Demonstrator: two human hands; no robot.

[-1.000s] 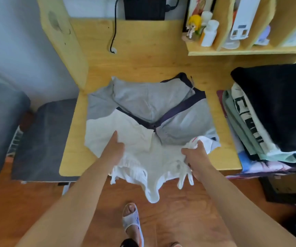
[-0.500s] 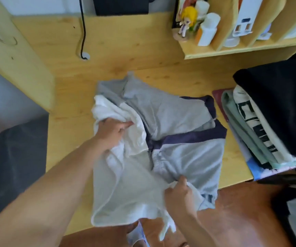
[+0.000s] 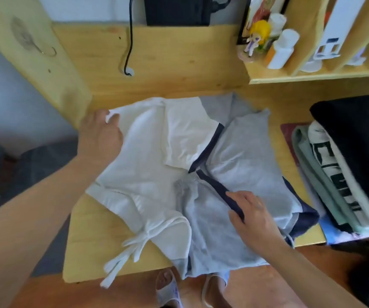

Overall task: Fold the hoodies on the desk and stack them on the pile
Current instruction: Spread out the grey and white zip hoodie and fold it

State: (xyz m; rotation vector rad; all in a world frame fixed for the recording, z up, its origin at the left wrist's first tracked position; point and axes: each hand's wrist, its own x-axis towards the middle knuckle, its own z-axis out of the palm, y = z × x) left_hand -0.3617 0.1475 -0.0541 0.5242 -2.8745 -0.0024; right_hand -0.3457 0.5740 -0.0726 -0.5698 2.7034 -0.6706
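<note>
Since half a second ago: left hand (image 3: 100, 134) has carried the white portion out to the far-left corner of the garment; right hand (image 3: 251, 215) has shifted up from the near hem onto the navy band.

Item 1 — hoodie (image 3: 201, 174), grey, white and navy panels, spread on the wooden desk (image 3: 83, 241). White half lies to the left, grey half to the right, a navy band running diagonally between them. Near hem hangs just over the desk's front edge. White drawstrings (image 3: 123, 256) trail toward the near-left corner.

Item 2 — left hand: at the hoodie's far-left corner, fingers curled round the white edge, gripping it.

Item 3 — right hand: on the grey panel near the front, fingers close together and bent over the navy band; whether they pinch it or only press cannot be told.

Item 4 — pile (image 3: 334, 181) of folded garments, at the desk's right end, just beside the hoodie; black piece on top, a white one with dark lettering and green ones beneath.

Item 5 — shelf unit (image 3: 312, 75) at the far right, bearing a yellow-haired figurine (image 3: 256, 38) and a white bottle (image 3: 282, 50).

Item 6 — black cable (image 3: 130, 41) hanging down the back panel.

Item 7 — feet in pale slippers (image 3: 168, 290) on the floor below the desk edge.
</note>
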